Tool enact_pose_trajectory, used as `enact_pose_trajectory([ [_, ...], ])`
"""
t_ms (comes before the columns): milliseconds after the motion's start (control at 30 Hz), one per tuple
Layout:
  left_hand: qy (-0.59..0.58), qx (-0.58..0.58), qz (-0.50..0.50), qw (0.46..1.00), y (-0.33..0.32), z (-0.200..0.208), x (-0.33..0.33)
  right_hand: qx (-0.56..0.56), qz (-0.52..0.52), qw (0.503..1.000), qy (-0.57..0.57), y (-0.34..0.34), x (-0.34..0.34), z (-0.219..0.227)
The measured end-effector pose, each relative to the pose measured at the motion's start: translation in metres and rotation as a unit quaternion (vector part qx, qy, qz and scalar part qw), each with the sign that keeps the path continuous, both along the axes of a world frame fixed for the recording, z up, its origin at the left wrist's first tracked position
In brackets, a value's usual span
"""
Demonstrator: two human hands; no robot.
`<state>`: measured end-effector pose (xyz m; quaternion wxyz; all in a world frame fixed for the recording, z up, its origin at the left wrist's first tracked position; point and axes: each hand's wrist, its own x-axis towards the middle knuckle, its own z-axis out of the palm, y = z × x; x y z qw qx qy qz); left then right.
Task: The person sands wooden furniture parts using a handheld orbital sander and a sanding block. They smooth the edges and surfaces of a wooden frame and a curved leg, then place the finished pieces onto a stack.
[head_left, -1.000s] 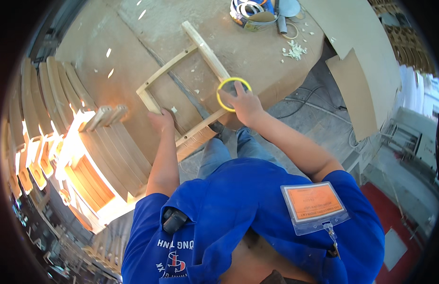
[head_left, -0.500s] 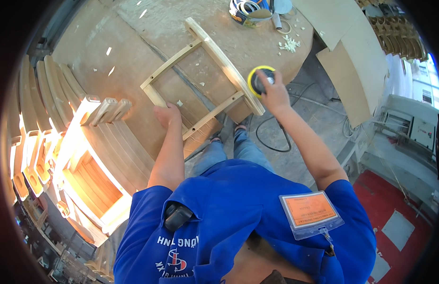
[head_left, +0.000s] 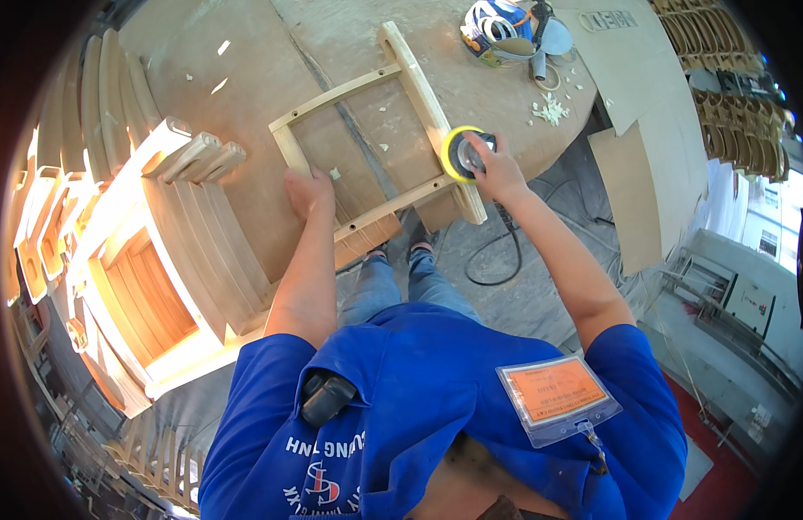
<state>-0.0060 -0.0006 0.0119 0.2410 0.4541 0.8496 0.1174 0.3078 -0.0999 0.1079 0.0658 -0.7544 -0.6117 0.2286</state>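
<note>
The pale wooden four-sided frame lay on a broad worktable covered in brown sheeting, its near corner at the table's edge in front of the person. The left hand was closed around the frame's left rail, though some of its fingers were hidden beneath the wood. The right hand had its fingers clamped on a round black sander with a yellow rim, which overlapped the long right rail and hid part of it; whether the disc touched the wood could not be told. Close on the left, a stack of curved wooden boards crowded the left forearm, with tall curved slats standing beyond it, partly in glaring light. A black hose looped over the grey floor below the right hand. Toward the table's far right side sat a blue container filled with white rings, and nearer was a small heap of pale wood chips, well apart from the frame. A brown cardboard sheet flanked the table on the right, and racked curved wooden parts stood farther off.
</note>
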Motion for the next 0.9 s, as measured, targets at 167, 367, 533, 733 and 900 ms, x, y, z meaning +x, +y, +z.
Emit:
enact_pose_trajectory([
  [167, 0.029, 0.000, -0.003, 1.000, 0.001, -0.009, 0.002, 0.037, -0.027, 0.987, 0.153, 0.002, 0.044, -0.037],
  [367, 0.033, -0.008, -0.010, 0.999, 0.002, -0.009, 0.001, 0.039, -0.064, 0.959, 0.275, -0.002, 0.074, -0.066],
  [533, 0.053, -0.012, -0.024, 0.998, 0.002, -0.010, 0.002, 0.045, -0.196, 0.979, 0.041, -0.028, 0.049, -0.027],
  [733, 0.049, -0.003, -0.026, 0.998, 0.002, -0.016, -0.001, -0.019, 0.108, 0.984, -0.143, -0.067, -0.008, 0.030],
  [900, 0.057, 0.021, -0.032, 0.998, 0.002, -0.012, 0.000, -0.071, 0.200, 0.968, -0.137, -0.074, -0.026, 0.033],
])
